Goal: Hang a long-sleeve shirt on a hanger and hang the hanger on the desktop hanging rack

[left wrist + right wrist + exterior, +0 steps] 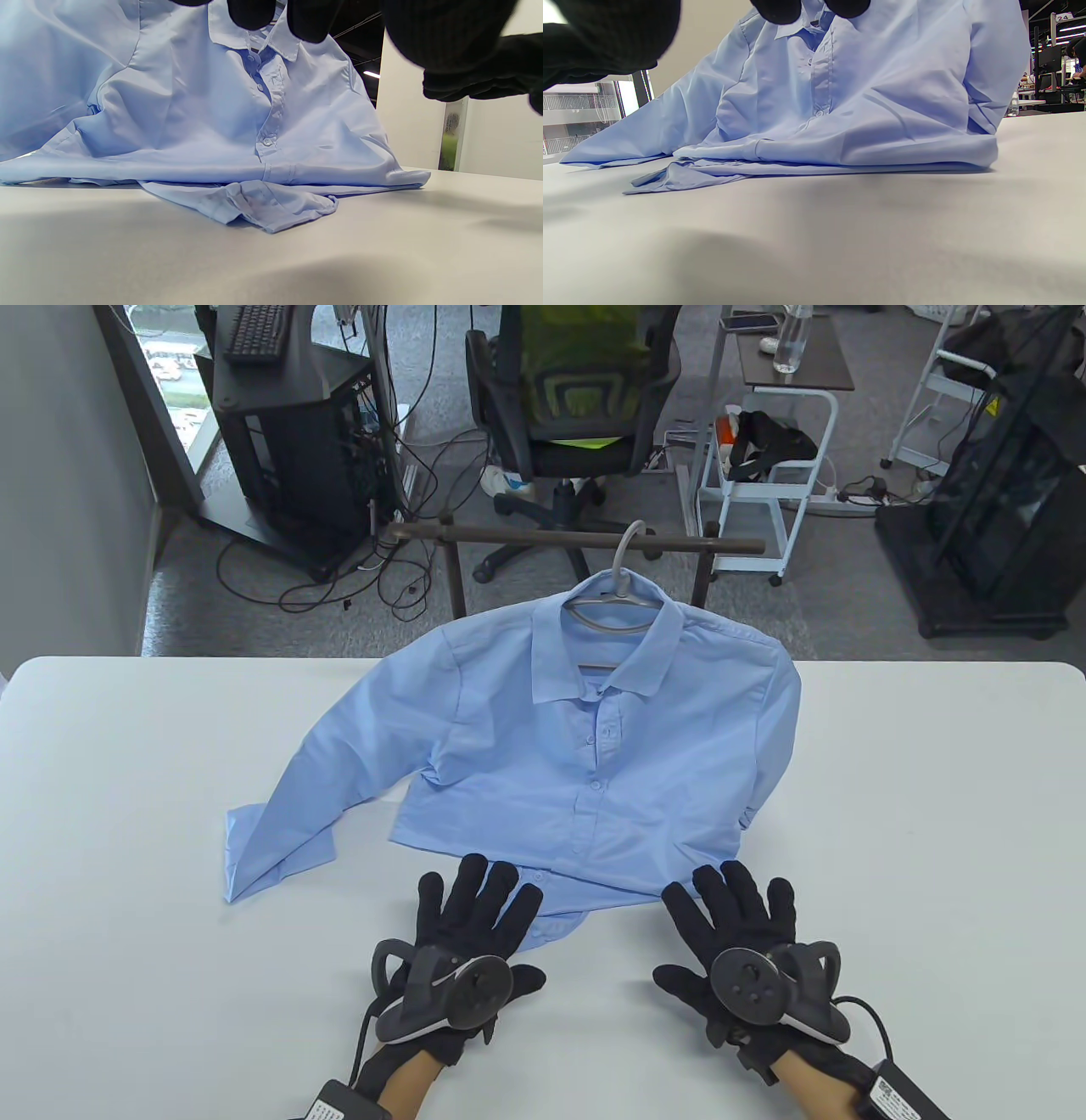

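A light blue long-sleeve shirt (585,729) hangs on a grey hanger (612,602), whose hook sits over the dark bar of the desktop rack (526,535). The shirt's lower part and left sleeve (280,831) lie on the white table (127,780). My left hand (462,933) and right hand (734,933) lie flat near the front edge, fingers straight, fingertips at the shirt's hem, holding nothing. The left wrist view shows the hem (263,203) close ahead; the right wrist view shows the folded shirt (865,127) the same way.
The rack's two dark posts (458,577) stand at the table's far edge. Beyond it are an office chair (577,415), a black computer stand (288,441) and a white cart (764,475) on the floor.
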`<state>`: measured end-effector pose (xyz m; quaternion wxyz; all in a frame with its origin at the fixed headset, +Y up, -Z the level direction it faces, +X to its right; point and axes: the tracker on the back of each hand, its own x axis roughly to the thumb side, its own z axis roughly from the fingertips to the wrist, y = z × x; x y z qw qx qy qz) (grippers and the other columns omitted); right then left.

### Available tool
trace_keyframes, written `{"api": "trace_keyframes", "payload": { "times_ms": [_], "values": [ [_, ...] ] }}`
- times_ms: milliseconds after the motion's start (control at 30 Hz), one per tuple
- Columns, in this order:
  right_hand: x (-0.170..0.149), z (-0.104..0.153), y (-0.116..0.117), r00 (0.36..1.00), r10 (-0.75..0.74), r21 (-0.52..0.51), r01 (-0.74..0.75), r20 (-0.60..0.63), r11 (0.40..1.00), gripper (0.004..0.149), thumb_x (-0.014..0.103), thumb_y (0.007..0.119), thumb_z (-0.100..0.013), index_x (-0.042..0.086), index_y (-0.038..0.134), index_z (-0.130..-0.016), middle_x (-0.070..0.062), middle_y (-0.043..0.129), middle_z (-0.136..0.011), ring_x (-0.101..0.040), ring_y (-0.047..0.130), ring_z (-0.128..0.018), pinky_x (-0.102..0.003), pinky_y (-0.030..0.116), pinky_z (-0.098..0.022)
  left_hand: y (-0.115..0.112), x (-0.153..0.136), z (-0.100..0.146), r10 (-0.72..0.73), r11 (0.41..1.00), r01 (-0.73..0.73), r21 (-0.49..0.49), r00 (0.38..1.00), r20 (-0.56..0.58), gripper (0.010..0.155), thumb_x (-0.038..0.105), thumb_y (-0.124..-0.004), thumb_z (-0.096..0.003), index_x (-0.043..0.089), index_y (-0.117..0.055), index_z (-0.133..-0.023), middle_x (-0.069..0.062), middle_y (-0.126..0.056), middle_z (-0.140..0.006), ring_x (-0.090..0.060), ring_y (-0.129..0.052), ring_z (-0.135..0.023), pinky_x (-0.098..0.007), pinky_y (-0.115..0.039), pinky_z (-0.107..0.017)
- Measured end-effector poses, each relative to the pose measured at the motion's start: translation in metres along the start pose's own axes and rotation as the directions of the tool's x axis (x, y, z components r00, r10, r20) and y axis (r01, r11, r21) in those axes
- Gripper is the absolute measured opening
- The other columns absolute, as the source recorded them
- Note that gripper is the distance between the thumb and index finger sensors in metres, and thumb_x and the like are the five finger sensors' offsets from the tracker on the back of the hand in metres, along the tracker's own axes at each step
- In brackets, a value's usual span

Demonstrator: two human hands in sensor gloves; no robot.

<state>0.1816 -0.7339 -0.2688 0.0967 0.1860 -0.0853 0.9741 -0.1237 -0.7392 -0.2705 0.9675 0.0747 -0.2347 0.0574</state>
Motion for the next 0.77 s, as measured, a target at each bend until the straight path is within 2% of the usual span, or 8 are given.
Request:
{"api": "trace_keyframes", "payload": {
  "times_ms": [767],
  "values": [
    [0.0012,-0.0029,0.0018,1.0,0.006,0.019,-0.006,0.002,1.0,0.084,0.068,0.078,-0.038,0.032,0.051,-0.109,-0.014,0.039,-0.113,-0.048,0.039,-0.106,-0.079,0.025,-0.068,0.0005,0.0005,0.0009,-0.004,1.0,0.004,-0.002,1.0,0.008,0.09,0.066,-0.075,-0.0349,0.03,-0.047,-0.112,-0.008,-0.036,-0.121,-0.042,-0.033,-0.115,-0.072,-0.028,-0.072]
  ]
}}
